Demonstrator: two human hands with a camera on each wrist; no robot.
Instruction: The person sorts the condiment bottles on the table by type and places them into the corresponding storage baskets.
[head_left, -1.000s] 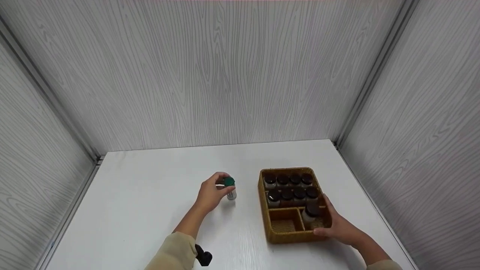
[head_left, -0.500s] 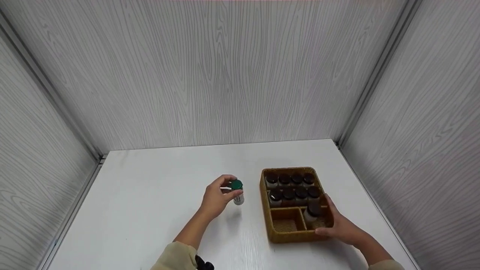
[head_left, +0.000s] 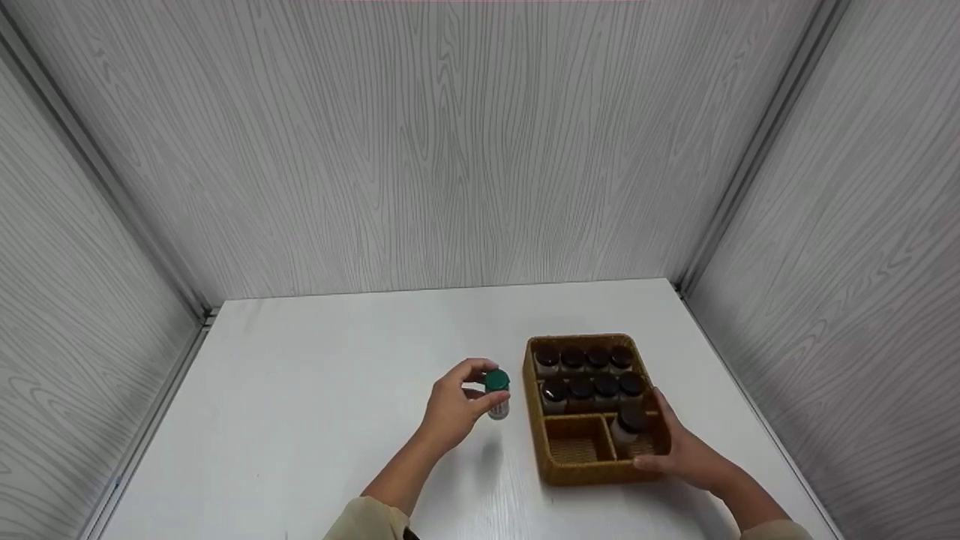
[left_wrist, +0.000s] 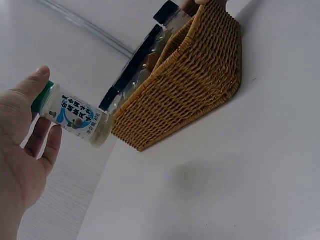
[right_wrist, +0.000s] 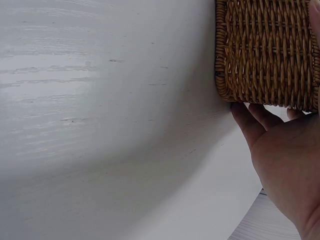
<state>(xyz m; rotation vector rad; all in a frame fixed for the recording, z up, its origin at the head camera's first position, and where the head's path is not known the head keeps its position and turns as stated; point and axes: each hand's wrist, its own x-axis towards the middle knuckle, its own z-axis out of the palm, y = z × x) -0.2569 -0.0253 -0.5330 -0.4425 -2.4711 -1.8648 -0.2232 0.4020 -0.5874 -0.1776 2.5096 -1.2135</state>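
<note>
My left hand [head_left: 455,409] pinches a small clear spice jar [head_left: 498,405] by its green cap [head_left: 496,379], thumb on one side and fingers on the other. In the left wrist view the jar [left_wrist: 75,112] shows a white label with blue lettering and pale contents. It hangs above the table, just left of a brown wicker basket [head_left: 589,474]. My right hand [head_left: 694,454] grips the basket's near right corner, thumb on the front rim and fingers along the right side. From the right wrist, those fingers [right_wrist: 247,122] touch the woven wall [right_wrist: 270,55].
Two back rows of the basket hold several dark-capped jars [head_left: 581,388]. One taller dark-capped jar [head_left: 628,424] stands in the front right compartment; the front left compartment [head_left: 576,448] shows its bare woven bottom. White table [head_left: 315,375] surrounds the basket, bounded by grey wood-grain panels [head_left: 450,150].
My left hand has carried the green-capped spice jar rightward and slightly nearer to me, closer to the basket. My right hand keeps its grip on the basket's corner.
</note>
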